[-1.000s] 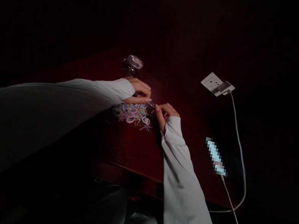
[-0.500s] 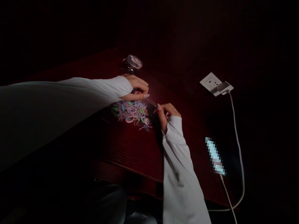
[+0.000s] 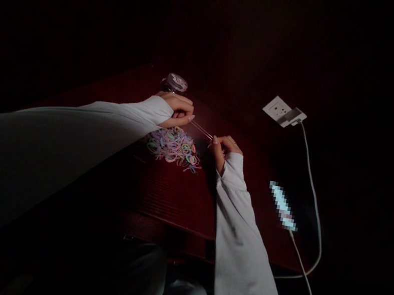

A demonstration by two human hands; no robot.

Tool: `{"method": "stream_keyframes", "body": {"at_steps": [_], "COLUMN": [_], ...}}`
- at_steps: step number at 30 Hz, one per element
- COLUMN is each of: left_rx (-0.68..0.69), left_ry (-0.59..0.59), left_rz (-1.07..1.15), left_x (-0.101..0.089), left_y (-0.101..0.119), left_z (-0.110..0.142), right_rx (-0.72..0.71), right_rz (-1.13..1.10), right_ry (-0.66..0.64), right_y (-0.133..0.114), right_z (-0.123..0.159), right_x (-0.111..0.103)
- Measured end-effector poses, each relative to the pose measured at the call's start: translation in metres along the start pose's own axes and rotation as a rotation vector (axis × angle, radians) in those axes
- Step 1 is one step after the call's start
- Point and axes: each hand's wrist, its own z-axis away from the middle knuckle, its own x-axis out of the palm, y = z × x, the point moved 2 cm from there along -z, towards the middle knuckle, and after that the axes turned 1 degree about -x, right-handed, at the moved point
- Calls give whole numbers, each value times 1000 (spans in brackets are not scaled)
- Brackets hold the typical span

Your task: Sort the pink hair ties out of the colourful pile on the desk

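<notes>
So it's pretty dark in here, but here's how I'm set up. I've got a thin pale band pulled straight between my two hands, and it reads as two fine strands running side by side. My left grip is pinched on one end, thumb against curled fingers, and my right grip is clamped on the other end the same way, so both are closed on it. The band slants down a bit toward the right and sits just past the far right side of a pile of little coloured loops: pink, purple, green, yellow, all tangled together on the dark red worktop. Can't tell how high above the surface the band is.

Right behind my left knuckles there's a round jar with a pinkish patterned top, partly hidden by my hand; no idea if they're touching. Off to my right, well apart from the loops, a lit, blurred-out device lies with a white cable by it, and a charger is plugged into the wall socket beyond that.
</notes>
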Motion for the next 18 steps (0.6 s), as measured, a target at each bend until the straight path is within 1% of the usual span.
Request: {"method": "stream_keyframes", "body": {"at_steps": [3,6,10,13,15,18], "left_rx": [-19,-36,-49,-53,-54,-50], "left_ry": [-7,12,113,156,158,147], "left_rz": [-2,-6,18,27,23,8], "left_x": [-4,-6,-7,-8,-9,-11], "left_y": [-1,-2,0,3,4,1], "left_z": [-1,-1,-1,0,0,0], "right_rx": [16,13,-9,-23,-26,-9], "right_rz": [15,41,54,57,47,20], "right_ry": [32,72,137,219,262,283], "right_y": [3,10,16,14,13,13], "right_z": [-1,-4,-7,-7,-7,-7], "right_x": [-1,-1,-3,-4,-4,-2]}}
